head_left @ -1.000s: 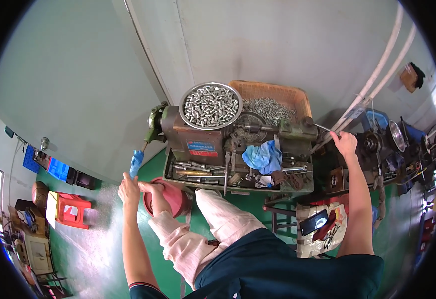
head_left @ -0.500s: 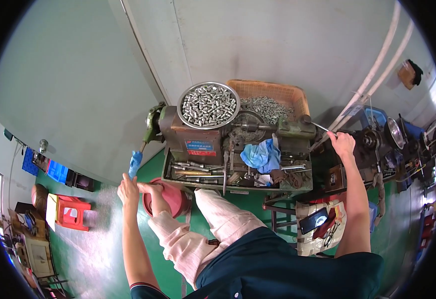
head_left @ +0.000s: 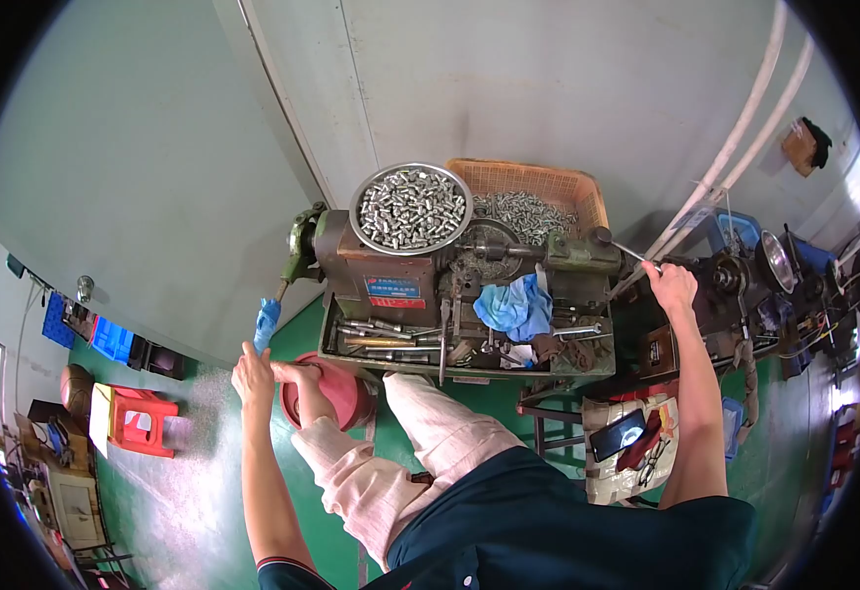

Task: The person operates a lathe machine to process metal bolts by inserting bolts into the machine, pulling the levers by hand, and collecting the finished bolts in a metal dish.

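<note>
I sit in front of a small green bench lathe (head_left: 558, 254). My left hand (head_left: 253, 376) reaches out to the left and touches the blue-wrapped lever handle (head_left: 267, 323) that hangs from the machine's left end, fingers loosely bent around its lower tip. My right hand (head_left: 671, 283) is stretched to the right and closed on a thin metal lever (head_left: 628, 252) at the machine's right end. A round steel bowl (head_left: 411, 208) full of several small shiny metal cylinders sits on top of the machine. Behind it an orange basket (head_left: 548, 187) holds more such parts.
A blue rag (head_left: 511, 305) and loose tools lie in the machine's tray (head_left: 390, 339). A red stool (head_left: 336, 388) stands by my knee, a red-and-yellow stool (head_left: 135, 418) further left. A bag with a phone (head_left: 619, 438) sits at right, beside other dark machines (head_left: 764, 285).
The view has shifted slightly. My right hand has moved a little down and left with the thin lever. My left hand stays at the blue handle.
</note>
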The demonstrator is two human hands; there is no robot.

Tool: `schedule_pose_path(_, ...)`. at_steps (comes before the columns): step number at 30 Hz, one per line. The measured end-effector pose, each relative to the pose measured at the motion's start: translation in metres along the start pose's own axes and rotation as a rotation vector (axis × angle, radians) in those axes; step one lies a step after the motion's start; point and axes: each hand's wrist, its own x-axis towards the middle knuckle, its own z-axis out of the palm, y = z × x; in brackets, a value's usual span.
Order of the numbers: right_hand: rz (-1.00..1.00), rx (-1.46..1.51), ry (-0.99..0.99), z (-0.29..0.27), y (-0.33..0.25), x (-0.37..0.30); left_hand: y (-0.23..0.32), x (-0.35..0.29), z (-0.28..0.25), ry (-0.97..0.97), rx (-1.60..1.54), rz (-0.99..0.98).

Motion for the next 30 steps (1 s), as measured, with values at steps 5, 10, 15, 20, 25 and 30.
schedule_pose_path(5,-0.001,-0.001,0.005,0.003,0.001,0.0,0.002,-0.001,-0.003,-0.006,-0.009,-0.005)
schedule_pose_path(10,0.046,0.025,-0.027,0.007,-0.002,0.002,-0.003,-0.002,-0.003,-0.018,-0.021,-0.013)
schedule_pose_path(15,-0.033,-0.053,0.498,0.032,-0.013,0.04,-0.003,0.0,0.0,-0.019,-0.023,-0.01)
schedule_pose_path(20,-0.324,0.442,0.38,0.013,-0.147,0.053,0.002,0.003,-0.004,-0.044,-0.033,-0.036)
schedule_pose_path(25,-0.517,0.862,-0.356,0.023,-0.252,0.04,-0.004,0.0,-0.004,-0.04,-0.014,-0.054)
schedule_pose_path(30,-0.565,0.958,-0.523,0.057,-0.276,0.043,0.006,-0.004,-0.001,-0.02,-0.027,-0.096)
